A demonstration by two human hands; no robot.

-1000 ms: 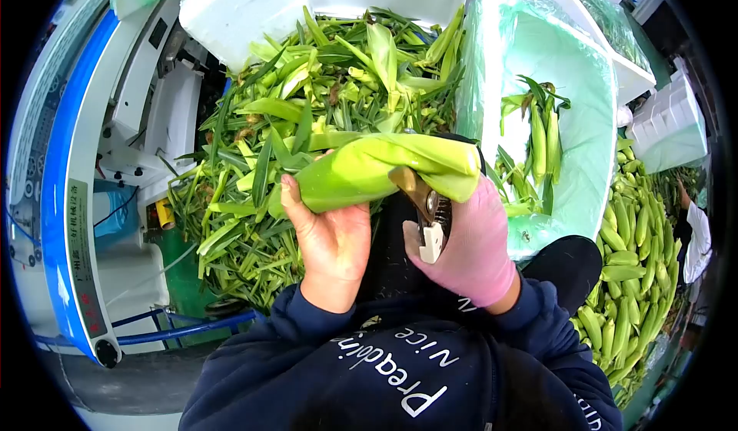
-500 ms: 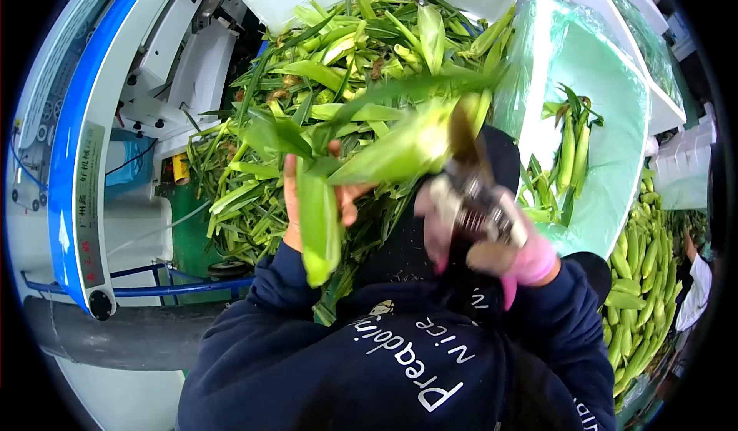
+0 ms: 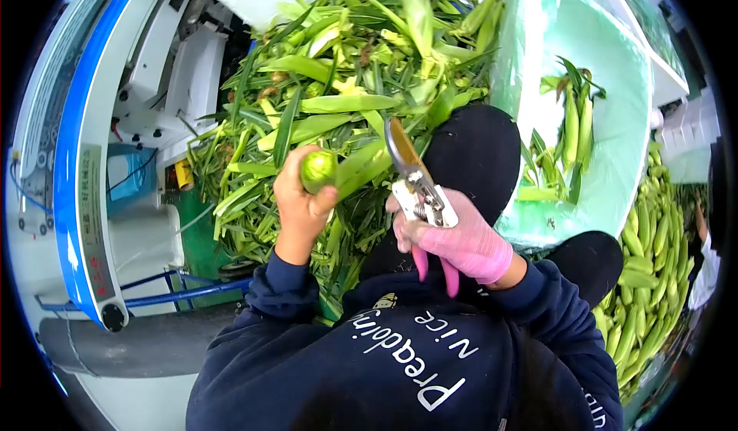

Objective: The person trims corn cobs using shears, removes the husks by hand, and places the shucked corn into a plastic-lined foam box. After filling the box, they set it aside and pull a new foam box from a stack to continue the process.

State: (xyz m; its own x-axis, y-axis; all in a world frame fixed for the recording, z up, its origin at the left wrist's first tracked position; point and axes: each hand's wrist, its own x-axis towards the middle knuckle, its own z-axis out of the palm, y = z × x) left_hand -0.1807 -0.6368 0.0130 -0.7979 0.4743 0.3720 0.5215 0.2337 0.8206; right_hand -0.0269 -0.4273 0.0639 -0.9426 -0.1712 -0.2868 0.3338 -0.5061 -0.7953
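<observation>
My bare left hand [image 3: 301, 200] is wrapped round a green corn cob [image 3: 319, 169], its rounded end facing up toward me. Pruning shears [image 3: 419, 181] with pink handles are gripped in my right hand [image 3: 461, 239], which wears a pale pink glove. The shears' curved blade points up and left, just right of the cob. A green husk leaf stretches between the cob and the blade; whether it touches the blade I cannot tell. Behind both hands lies a large heap of husks and leaves [image 3: 307, 69].
A box lined with green plastic [image 3: 615, 123] on the right holds several slim cobs and leaves. Many husked-in cobs [image 3: 653, 262] are piled at far right, near part of another person [image 3: 703, 273]. A blue-and-white machine [image 3: 73, 169] and a blue rail [image 3: 192, 292] stand left.
The cob has turned end-on in my left hand, and the loose leaf hanging from it has gone. My right hand moved left with the shears after a blurred swing.
</observation>
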